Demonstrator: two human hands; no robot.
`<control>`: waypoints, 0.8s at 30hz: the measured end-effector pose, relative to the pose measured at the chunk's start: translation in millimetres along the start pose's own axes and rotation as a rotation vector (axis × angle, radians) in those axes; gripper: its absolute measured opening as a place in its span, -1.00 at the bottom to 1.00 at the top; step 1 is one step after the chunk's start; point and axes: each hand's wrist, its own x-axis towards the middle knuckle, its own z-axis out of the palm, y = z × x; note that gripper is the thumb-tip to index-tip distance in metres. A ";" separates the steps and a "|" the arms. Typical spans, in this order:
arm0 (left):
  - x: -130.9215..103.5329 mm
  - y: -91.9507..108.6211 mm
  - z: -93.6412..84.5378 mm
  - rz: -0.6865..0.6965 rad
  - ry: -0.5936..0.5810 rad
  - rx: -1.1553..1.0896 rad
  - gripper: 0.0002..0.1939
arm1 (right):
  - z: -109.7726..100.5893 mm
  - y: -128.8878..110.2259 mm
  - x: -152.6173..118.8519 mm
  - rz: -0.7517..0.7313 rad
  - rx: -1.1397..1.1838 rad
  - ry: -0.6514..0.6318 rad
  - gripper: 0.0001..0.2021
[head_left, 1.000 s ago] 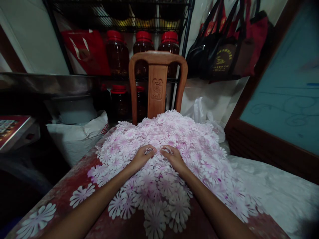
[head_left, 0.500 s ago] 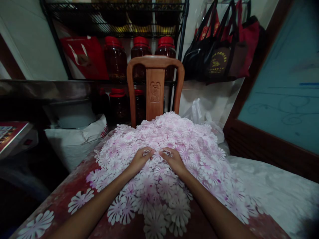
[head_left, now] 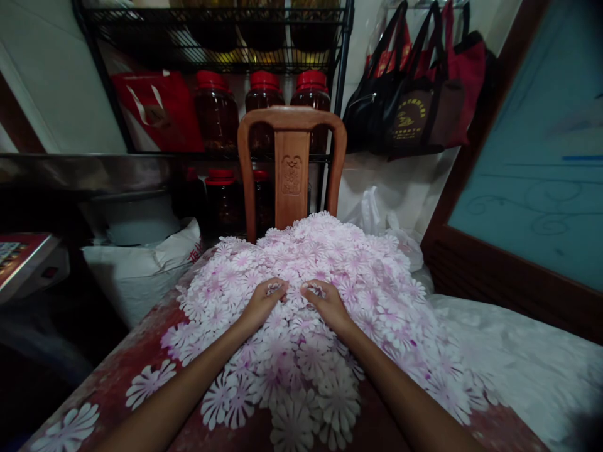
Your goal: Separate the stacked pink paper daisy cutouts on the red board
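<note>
A big heap of white petal-edged flower cut-outs (head_left: 372,270) with pink-purple centres covers the middle of the red table (head_left: 155,342). Over the heap, my left hand (head_left: 269,298) is closed, its thumb and fingers pinched together at a flower cut-out. My right hand (head_left: 325,301) mirrors it a short way to the right, also in a pinch, with its fingertips turned inward. White petals show in the gap between thumb and fingers of each hand. The fingertips blend with the flowers behind, so the exact edges of the held pieces are hard to make out.
A carved wooden chair (head_left: 292,169) stands behind the heap. Beyond it, a black wire rack (head_left: 217,59) holds red-lidded jars (head_left: 217,113). Bags (head_left: 414,113) hang at right, above a white sack (head_left: 522,351). Another sack (head_left: 141,270) stands left. Single flowers lie near the table's left edge.
Both hands keep nearly the same pinched pose over the heap. The whole view has shifted very slightly.
</note>
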 end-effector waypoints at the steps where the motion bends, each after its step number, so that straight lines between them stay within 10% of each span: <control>1: 0.1 0.0 0.2 -0.004 0.003 -0.005 -0.57 | 0.0 -0.6 -0.3 0.002 0.002 0.000 -0.66; 24: -0.1 -0.8 -2.5 -0.014 -0.032 0.000 -0.55 | 0.9 -5.1 -1.3 0.026 0.034 -0.010 -0.69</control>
